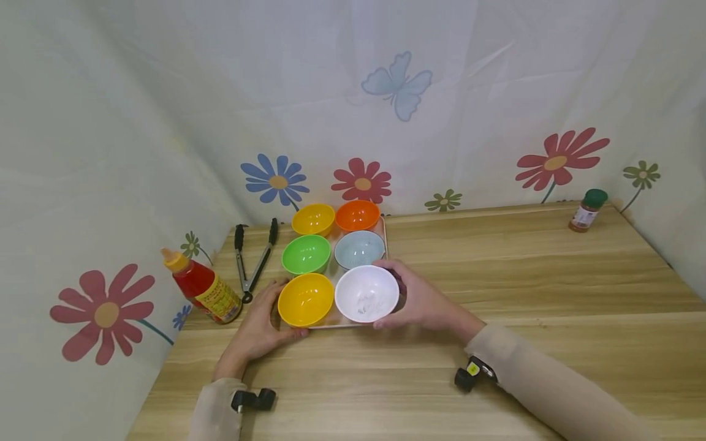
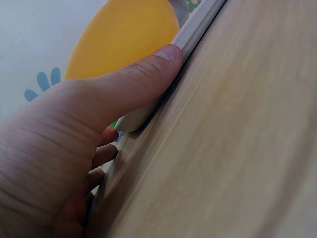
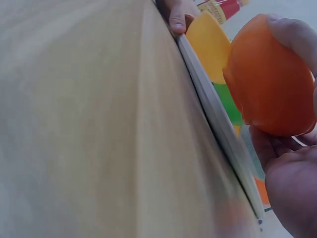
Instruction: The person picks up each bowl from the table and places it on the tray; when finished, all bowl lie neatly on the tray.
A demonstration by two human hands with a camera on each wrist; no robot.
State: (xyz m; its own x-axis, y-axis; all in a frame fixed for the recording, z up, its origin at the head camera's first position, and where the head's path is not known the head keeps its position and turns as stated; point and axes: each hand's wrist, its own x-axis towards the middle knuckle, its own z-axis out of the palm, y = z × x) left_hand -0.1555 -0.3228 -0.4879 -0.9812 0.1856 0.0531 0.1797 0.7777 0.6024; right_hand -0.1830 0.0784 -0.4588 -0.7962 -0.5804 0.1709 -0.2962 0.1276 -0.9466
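My right hand (image 1: pixel 419 297) holds a bowl that is white inside (image 1: pixel 366 294) and orange outside (image 3: pixel 272 74), thumb and fingers on opposite sides. It is raised over the front right of a shallow tray (image 1: pixel 343 325). My left hand (image 1: pixel 261 327) grips the tray's front left corner, thumb along the front edge and fingers round the left side. Close beside that hand sits a yellow bowl (image 1: pixel 306 300). Behind stand a green bowl (image 1: pixel 306 254), a pale blue bowl (image 1: pixel 360 248), another yellow bowl (image 1: pixel 313 219) and an orange bowl (image 1: pixel 358 215).
Black-tipped tongs (image 1: pixel 255 269) lie spread left of the tray. A red sauce bottle (image 1: pixel 206 291) with a yellow cap stands nearer the left edge. At the far right back is a small green-lidded jar (image 1: pixel 588 210). Printed cloth hangs behind the wooden table (image 1: pixel 524 269).
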